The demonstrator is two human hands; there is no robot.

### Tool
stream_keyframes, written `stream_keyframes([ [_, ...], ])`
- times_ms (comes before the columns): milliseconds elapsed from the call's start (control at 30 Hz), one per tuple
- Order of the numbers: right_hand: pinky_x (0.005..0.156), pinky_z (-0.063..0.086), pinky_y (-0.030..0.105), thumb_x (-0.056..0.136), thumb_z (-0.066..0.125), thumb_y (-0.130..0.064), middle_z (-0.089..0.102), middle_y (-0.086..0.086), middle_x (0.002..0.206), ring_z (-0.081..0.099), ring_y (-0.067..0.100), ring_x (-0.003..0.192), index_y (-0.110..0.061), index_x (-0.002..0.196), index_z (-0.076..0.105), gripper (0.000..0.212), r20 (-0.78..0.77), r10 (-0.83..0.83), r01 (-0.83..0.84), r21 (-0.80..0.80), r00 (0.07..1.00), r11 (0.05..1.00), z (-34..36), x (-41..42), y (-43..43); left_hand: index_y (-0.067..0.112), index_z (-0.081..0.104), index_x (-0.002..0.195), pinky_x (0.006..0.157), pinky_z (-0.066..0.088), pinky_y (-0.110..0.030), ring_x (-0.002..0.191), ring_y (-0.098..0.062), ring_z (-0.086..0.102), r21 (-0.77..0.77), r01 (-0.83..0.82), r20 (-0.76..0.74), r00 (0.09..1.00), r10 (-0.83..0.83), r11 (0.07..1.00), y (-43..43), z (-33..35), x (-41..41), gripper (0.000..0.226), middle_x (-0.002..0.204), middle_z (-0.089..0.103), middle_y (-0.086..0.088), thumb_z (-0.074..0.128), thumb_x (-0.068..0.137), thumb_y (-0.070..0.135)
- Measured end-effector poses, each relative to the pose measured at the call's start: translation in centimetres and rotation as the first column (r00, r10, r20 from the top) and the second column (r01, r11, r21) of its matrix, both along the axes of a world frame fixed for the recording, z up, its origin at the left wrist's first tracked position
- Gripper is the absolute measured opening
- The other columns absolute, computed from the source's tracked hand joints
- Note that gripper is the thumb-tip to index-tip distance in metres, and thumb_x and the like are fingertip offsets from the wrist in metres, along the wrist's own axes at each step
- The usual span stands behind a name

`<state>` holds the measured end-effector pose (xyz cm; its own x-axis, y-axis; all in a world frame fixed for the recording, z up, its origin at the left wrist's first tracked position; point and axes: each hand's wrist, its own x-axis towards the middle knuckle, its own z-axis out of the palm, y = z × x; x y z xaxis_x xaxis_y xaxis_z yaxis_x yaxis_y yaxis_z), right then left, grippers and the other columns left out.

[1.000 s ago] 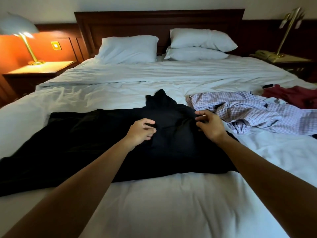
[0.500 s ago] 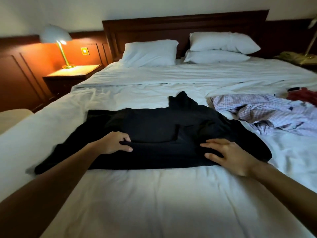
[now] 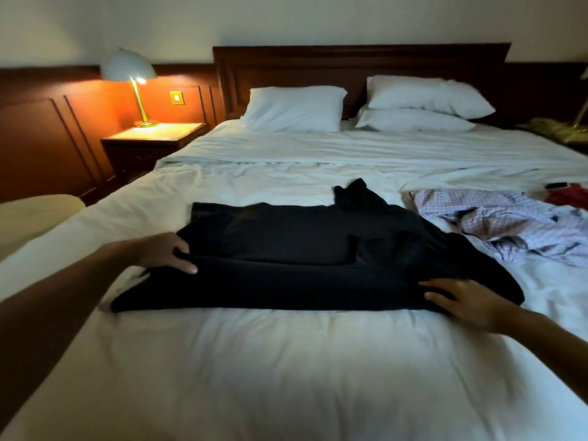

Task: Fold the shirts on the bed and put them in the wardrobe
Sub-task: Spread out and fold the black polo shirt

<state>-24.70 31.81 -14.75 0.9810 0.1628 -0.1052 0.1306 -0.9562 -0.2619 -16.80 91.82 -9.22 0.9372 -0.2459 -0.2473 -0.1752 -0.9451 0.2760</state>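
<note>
White bedding covers the wide bed (image 3: 286, 370), which fills a dim room with a dark wooden headboard (image 3: 359, 63), a lit lamp (image 3: 129, 70) on a nightstand (image 3: 152, 136) at the left, and pillows (image 3: 294, 108) at the head.

A black shirt (image 3: 302, 246) lies crosswise in the middle of the bed. Its near part is doubled over into a long band, and one loose piece sticks out on the far side. The left hand (image 3: 165, 253) grips the left end of that fold, with the thumb on top and the fingers curled under the cloth. The right hand (image 3: 467, 300) rests on the right end with its fingers spread flat, pressing the fabric down.

I judge the task to be at an early stage. This first shirt looks only partly folded; it is long and uneven, and its right side is bunched. Just beside it on the right, a checked shirt (image 3: 496, 221) lies crumpled and unfolded. Beyond that, a red garment (image 3: 569, 198) lies at the edge of the view, too cut off to say much about. No neatly folded shirt shows anywhere, and the wardrobe is out of sight, so the remaining folds, the other clothes and all the putting away seem left to do.
</note>
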Motion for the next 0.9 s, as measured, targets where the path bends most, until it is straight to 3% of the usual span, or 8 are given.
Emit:
stream_keyframes([
  [100,0.105,0.040,0.030,0.098,0.051,-0.048,0.059,-0.001,0.137,0.055,0.018,0.125,-0.031,0.134,0.059,0.041,0.020,-0.019,0.021,-0.089,1.000,0.996,-0.1,1.4,1.0,0.012,0.067,0.083,0.064,0.035,-0.028,0.072,-0.013,0.057,0.119,-0.033,0.071,0.997,0.025,0.992,0.8,-0.4,-0.1,0.076,0.077,0.062,0.002,0.061,0.056,0.083],
  [200,0.099,0.042,0.033,0.098,0.052,-0.047,0.059,0.002,0.131,0.056,0.022,0.120,-0.029,0.132,0.060,0.039,0.021,-0.061,0.063,-0.134,0.998,0.989,0.0,2.2,1.7,0.025,0.063,0.093,0.080,0.038,-0.033,0.088,-0.014,0.055,0.338,-0.101,0.107,0.992,0.069,0.936,1.5,-0.5,-0.4,0.067,0.095,0.063,0.006,0.057,0.066,0.086],
  [367,0.096,0.044,0.035,0.097,0.055,-0.045,0.057,0.005,0.126,0.058,0.026,0.117,-0.028,0.131,0.060,0.039,0.029,-0.085,0.088,-0.153,0.996,0.984,-0.2,2.1,1.5,0.027,0.066,0.103,0.105,0.031,-0.042,0.102,-0.015,0.058,0.678,-0.219,0.237,0.969,0.074,0.702,2.8,0.2,-1.2,0.066,0.103,0.065,0.006,0.044,0.080,0.085],
  [467,0.097,0.044,0.037,0.096,0.058,-0.043,0.056,0.006,0.127,0.057,0.028,0.118,-0.027,0.132,0.060,0.040,0.048,-0.115,0.121,-0.137,0.992,0.983,-0.5,1.9,1.7,0.029,0.056,0.126,0.109,0.029,-0.045,0.126,-0.025,0.047,0.742,-0.325,0.358,0.931,0.063,0.587,1.8,-0.3,-2.1,0.051,0.132,0.053,-0.003,0.060,0.087,0.062],
  [600,0.097,0.047,0.041,0.094,0.059,-0.044,0.056,0.006,0.124,0.056,0.031,0.116,-0.028,0.129,0.063,0.039,0.084,-0.152,0.160,-0.095,0.985,0.983,-0.9,1.8,2.2,0.027,0.044,0.140,0.105,0.037,-0.048,0.128,-0.033,0.042,0.599,-0.316,0.435,0.900,0.032,0.736,-3.1,-1.0,-2.0,0.051,0.141,0.040,-0.011,0.059,0.092,0.033],
  [700,0.101,0.044,0.048,0.097,0.053,-0.047,0.052,0.006,0.124,0.050,0.033,0.120,-0.032,0.124,0.062,0.033,0.112,-0.213,0.218,-0.042,0.971,0.975,-1.3,1.8,2.6,0.028,0.052,0.132,0.109,0.034,-0.052,0.129,-0.033,0.043,0.199,-0.189,0.377,0.920,0.103,0.962,-10.3,-2.5,-2.2,0.042,0.137,0.044,-0.007,0.058,0.095,0.046],
  [800,0.104,0.037,0.050,0.099,0.050,-0.044,0.047,0.007,0.132,0.042,0.035,0.125,-0.031,0.129,0.059,0.034,0.169,-0.261,0.260,0.029,0.951,0.965,-1.6,2.5,2.7,0.029,0.045,0.146,0.116,0.023,-0.050,0.142,-0.029,0.033,-0.109,-0.053,0.124,0.990,0.067,0.993,-19.1,-4.6,-2.5,0.061,0.152,0.037,-0.004,0.047,0.096,0.064],
  [900,0.111,0.025,0.052,0.100,0.046,-0.045,0.033,0.006,0.152,0.027,0.032,0.140,-0.037,0.145,0.043,0.045,0.138,-0.242,0.236,0.060,0.960,0.970,-1.8,3.7,2.4,0.026,0.019,0.160,0.124,0.003,-0.047,0.155,-0.022,0.004,-0.169,0.010,-0.007,1.000,-0.011,0.986,-26.7,-7.4,-1.7,0.081,0.168,0.009,-0.002,0.036,0.095,0.071],
])
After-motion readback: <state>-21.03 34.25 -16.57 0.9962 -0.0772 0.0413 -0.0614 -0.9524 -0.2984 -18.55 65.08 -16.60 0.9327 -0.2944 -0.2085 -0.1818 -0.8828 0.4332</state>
